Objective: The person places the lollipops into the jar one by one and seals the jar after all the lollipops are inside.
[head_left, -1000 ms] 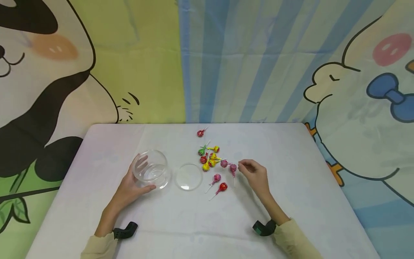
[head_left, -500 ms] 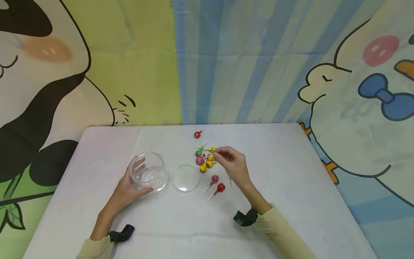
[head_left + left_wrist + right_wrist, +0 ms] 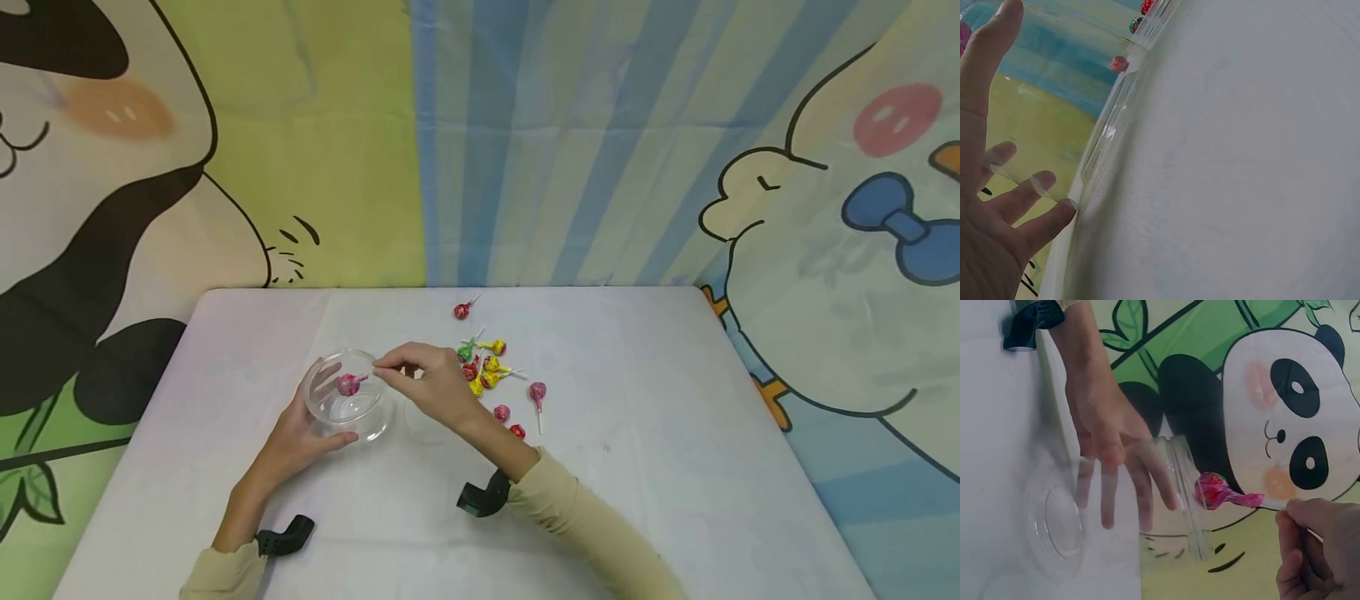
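My left hand holds a clear round jar from its left side, thumb in front and fingers behind. In the left wrist view, its fingers spread along the transparent wall. My right hand pinches the white stick of a pink-wrapped lollipop between thumb and fingertips. The lollipop's head overlaps the jar's mouth in the head view. From the right wrist, that pink lollipop shows right at the jar's rim, head toward the opening.
Several wrapped lollipops lie right of the jar, among them a green one, yellow ones and a pink one. A red one lies near the back edge of the white-covered table. A cartoon-printed cloth hangs behind.
My right hand has moved left from beside the lollipops to the jar's mouth, bringing the pink lollipop along. It now covers the clear round lid's place. The left hand and jar stay put.
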Action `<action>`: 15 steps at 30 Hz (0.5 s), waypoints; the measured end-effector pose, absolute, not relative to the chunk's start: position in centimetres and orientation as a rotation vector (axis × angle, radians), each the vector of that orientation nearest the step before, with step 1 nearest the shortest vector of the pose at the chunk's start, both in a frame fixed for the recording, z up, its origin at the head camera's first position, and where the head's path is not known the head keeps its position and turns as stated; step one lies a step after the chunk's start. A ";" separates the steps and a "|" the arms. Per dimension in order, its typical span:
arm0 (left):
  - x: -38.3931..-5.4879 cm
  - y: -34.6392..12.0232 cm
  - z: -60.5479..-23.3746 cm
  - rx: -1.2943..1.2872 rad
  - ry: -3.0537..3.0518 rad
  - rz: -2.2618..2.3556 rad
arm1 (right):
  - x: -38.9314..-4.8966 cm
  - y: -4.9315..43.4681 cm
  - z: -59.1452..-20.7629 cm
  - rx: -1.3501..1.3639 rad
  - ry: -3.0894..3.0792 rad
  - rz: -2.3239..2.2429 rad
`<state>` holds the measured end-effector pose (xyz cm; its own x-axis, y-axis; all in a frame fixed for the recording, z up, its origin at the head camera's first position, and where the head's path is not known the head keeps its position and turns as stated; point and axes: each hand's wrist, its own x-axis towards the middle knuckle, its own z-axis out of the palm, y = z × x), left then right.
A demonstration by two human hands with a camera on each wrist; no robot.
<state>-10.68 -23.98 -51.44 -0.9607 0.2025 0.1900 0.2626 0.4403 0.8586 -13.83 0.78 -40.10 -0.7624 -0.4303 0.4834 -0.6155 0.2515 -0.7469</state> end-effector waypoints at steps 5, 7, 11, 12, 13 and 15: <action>-10.4 -23.7 -50.6 -0.419 -2.628 -1.573 | -14.0 -2.4 -40.9 1.095 -2.511 1.244; -10.2 -23.4 -49.9 -0.448 -2.604 -1.599 | -14.0 -3.2 -41.3 1.135 -2.565 1.145; -9.8 -22.8 -48.5 -0.501 -2.587 -1.600 | -13.8 -4.4 -41.9 1.175 -2.622 0.897; -9.8 -22.8 -48.4 -0.509 -2.590 -1.587 | -13.8 -4.6 -42.0 1.179 -2.632 0.840; -9.8 -22.8 -48.3 -0.507 -2.603 -1.569 | -13.8 -4.8 -42.1 1.178 -2.638 0.787; -9.9 -23.1 -48.8 -0.501 -2.620 -1.534 | -13.9 -5.2 -42.2 1.185 -2.645 0.716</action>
